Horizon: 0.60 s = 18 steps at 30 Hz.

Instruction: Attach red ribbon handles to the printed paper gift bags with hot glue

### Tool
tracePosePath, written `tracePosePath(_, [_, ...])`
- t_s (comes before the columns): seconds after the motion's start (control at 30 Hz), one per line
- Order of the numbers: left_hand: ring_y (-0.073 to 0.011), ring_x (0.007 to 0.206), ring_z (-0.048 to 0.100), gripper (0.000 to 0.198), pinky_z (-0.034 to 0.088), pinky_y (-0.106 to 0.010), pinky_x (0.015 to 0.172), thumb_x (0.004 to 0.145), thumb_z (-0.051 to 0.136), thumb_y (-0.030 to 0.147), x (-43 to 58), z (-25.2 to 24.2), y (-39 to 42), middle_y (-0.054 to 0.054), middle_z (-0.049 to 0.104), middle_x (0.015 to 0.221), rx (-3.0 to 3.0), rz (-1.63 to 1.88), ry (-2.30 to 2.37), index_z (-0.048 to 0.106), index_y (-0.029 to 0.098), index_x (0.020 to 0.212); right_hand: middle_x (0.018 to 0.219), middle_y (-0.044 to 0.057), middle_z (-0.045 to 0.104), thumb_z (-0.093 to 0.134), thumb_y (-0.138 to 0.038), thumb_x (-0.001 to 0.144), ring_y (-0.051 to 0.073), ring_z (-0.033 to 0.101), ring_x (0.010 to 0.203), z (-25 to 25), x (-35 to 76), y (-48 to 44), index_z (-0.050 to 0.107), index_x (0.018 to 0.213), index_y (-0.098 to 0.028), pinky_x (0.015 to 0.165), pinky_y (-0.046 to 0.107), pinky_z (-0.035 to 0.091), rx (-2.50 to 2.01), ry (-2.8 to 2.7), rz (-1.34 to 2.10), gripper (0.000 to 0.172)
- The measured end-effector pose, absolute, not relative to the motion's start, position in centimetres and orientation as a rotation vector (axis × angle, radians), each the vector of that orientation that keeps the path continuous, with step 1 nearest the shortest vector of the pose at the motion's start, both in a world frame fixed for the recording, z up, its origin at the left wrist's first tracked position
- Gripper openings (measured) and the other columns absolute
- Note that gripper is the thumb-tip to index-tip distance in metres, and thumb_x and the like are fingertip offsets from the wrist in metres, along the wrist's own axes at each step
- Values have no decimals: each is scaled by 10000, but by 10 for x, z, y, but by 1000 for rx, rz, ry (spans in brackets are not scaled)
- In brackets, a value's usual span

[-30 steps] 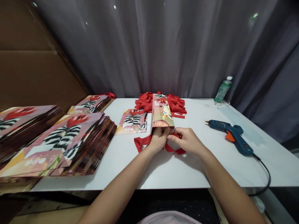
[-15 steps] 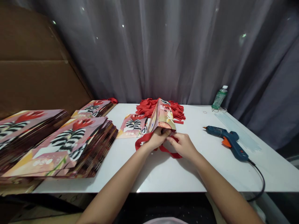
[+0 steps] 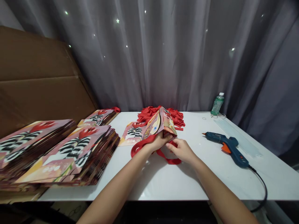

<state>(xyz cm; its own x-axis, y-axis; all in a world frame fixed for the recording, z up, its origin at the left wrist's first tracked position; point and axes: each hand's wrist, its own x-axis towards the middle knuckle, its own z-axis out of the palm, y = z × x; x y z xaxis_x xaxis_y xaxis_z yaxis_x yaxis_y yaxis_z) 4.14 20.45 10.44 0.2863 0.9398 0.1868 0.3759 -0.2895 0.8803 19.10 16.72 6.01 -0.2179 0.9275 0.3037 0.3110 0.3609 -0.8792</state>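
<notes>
A printed paper bag (image 3: 155, 123) with red ribbon handles (image 3: 171, 161) is tilted on the table in front of me, its opening toward me. My left hand (image 3: 160, 141) grips the rim, with its fingers partly hidden inside the opening. One ribbon loop hangs beside the left wrist. My right hand (image 3: 183, 151) is closed in a pinch on the red ribbon at the bag's near edge; the fingertips are partly hidden. Behind the bag lies a heap of red ribbons (image 3: 147, 114). Another flat printed bag (image 3: 133, 132) lies just left of it.
Stacks of flat printed bags (image 3: 77, 149) fill the left side before a cardboard box (image 3: 42, 93). On the right lie a blue glue gun (image 3: 227, 147) with its cord and translucent glue sticks (image 3: 240, 138). A green bottle (image 3: 217, 104) stands at the back right.
The bag has turned slightly, showing more of its left face. My right fingers have shifted onto the ribbon at the rim. The whole view has moved a little, with the table lower in it.
</notes>
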Motion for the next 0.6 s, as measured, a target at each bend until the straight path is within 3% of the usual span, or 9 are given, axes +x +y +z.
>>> tracePosePath(0.17, [-170,657,574,214,463,-260,552,735,684,385,42,119,210,2,619,697,1812,904,1194,601,209,824,861,62,696,446,-393,924,154,663,605,63,191,165,601,889,-173,485,247,500,-1088,-1671,1088,272])
tracePosePath(0.33, [-134,475,437,248,385,-268,461,735,681,427,48,119,210,49,481,511,1808,780,1211,561,210,738,793,69,684,439,-373,914,164,656,586,55,186,172,592,805,-167,454,241,472,-1196,-1592,1055,278])
tracePosePath(0.53, [-198,680,584,262,490,-299,651,779,623,459,51,116,212,-2,567,587,1844,739,1257,572,202,771,729,50,682,490,-331,898,176,656,613,60,191,170,551,725,-182,543,265,480,-1231,-1675,1024,236])
tracePosePath(0.6, [-221,826,617,255,501,-296,733,781,623,454,47,121,215,-23,633,682,1866,727,1278,597,202,811,713,19,685,507,-299,892,172,647,613,68,197,157,561,841,-193,557,268,484,-1206,-1720,1046,129])
